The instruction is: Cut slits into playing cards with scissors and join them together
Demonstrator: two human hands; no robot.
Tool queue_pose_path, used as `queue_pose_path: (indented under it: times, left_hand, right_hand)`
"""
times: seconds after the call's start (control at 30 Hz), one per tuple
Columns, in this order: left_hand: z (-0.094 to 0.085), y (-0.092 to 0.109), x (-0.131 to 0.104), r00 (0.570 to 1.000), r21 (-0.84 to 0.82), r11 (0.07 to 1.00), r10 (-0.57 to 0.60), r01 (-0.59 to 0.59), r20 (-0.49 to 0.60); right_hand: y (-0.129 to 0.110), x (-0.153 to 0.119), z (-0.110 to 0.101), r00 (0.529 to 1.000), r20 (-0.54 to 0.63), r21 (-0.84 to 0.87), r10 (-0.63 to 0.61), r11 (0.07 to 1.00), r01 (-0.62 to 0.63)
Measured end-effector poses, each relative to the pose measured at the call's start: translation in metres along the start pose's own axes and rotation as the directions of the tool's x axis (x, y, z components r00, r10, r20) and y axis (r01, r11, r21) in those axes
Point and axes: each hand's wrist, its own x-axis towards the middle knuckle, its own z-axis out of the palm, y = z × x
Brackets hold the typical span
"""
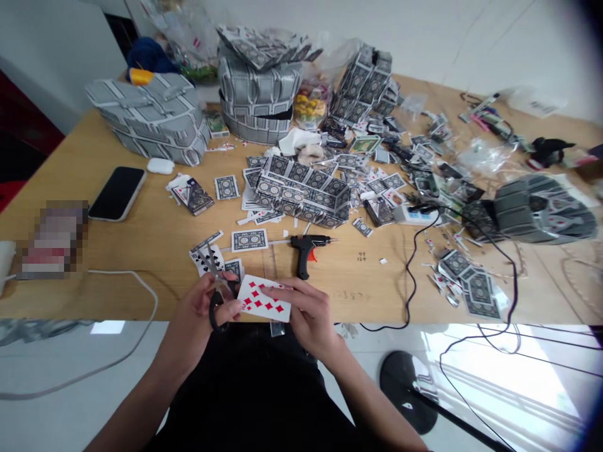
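A pair of scissors [217, 307] with black handles is in my left hand [198, 311], its blades pointing away over the table. My left thumb also rests on the left end of a playing card [264, 301], which shows red diamonds. My right hand [311, 317] grips that card by its right side, with fingers laid across its face. Just beyond the scissors lie a spade card [206, 260] and a face-down card [249, 240]. A black glue gun [305, 251] with an orange trigger lies beyond my right hand. Further back sits an open box folded from cards [301, 201].
Woven card baskets [155, 119] stand at the back, and a grey card piece [544, 210] lies right. A phone [117, 193] is on the left. Card scraps [424, 150] cover the back right. A black cord [414, 276] runs over the table's front edge.
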Motion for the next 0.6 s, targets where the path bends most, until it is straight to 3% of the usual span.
queue_pose_path:
  times: [0.17, 0.33, 0.47, 0.53, 0.6]
  left_hand:
    - [0.004, -0.001, -0.004, 0.998, 0.032, 0.999, 0.028, -0.027, -0.050]
    - [0.010, 0.001, -0.004, 0.985, 0.120, 0.990, 0.093, -0.076, -0.145]
    - [0.008, 0.005, 0.001, 0.985, 0.227, 0.970, 0.120, -0.089, -0.127]
    - [0.000, 0.006, 0.006, 0.982, 0.350, 0.929, 0.161, -0.118, -0.095]
    - [-0.010, 0.009, 0.012, 0.961, 0.582, 0.799, 0.258, -0.154, -0.100]
  right_hand:
    - [-0.006, 0.003, 0.001, 0.998, 0.055, 0.051, 0.013, 0.999, -0.015]
    - [-0.015, 0.006, 0.002, 0.969, 0.082, 0.264, 0.233, 0.933, -0.246]
    - [-0.010, 0.002, 0.013, 0.922, -0.004, 0.264, 0.386, 0.890, -0.372]
    - [-0.006, 0.000, 0.018, 0.906, -0.059, 0.227, 0.419, 0.889, -0.397]
    - [-0.002, -0.001, 0.019, 0.904, -0.087, 0.209, 0.418, 0.895, -0.394]
